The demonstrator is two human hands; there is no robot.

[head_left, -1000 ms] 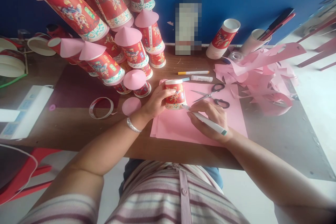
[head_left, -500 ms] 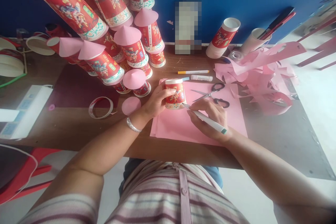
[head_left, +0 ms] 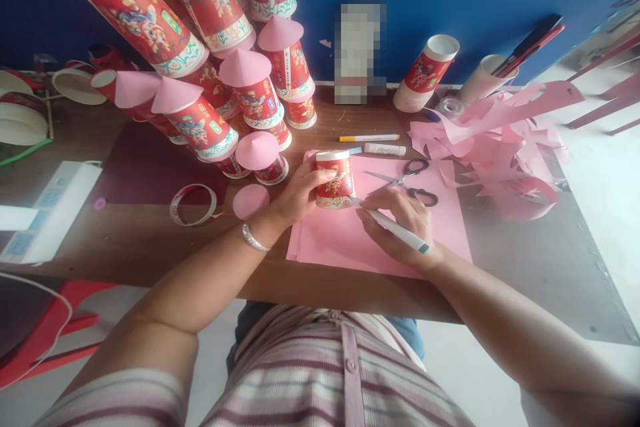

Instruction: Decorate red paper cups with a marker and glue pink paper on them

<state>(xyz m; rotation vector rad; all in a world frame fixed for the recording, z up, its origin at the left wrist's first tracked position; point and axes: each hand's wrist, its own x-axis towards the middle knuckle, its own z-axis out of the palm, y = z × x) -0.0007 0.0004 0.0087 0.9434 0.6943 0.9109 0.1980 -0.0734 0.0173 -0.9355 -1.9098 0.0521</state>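
Note:
My left hand (head_left: 303, 189) is closed around the left side of a red paper cup (head_left: 341, 177), its thumb across the printed front. The cup has a white band at the top and a pale band with small drawn marks at the bottom. In my right hand (head_left: 400, 223) is a white marker (head_left: 397, 229) with a green end, its tip at the lower right edge of the cup. Pink paper sheets (head_left: 340, 240) lie under both hands. Black-handled scissors (head_left: 407, 180), partly spread, rest on the paper just beyond my right hand.
Stacked red cups with pink paper cones (head_left: 245, 70) stand at the back left. A yellow-ended marker (head_left: 369, 138) and a white glue stick (head_left: 385, 149) lie behind the cup. Pink paper scraps (head_left: 505, 147) heap on the right, near a pen holder (head_left: 487, 79). A cut cup ring (head_left: 215, 203) lies left.
Almost nothing differs. The marker in my right hand has shifted very slightly at the cup's lower edge, while my left hand keeps its hold.

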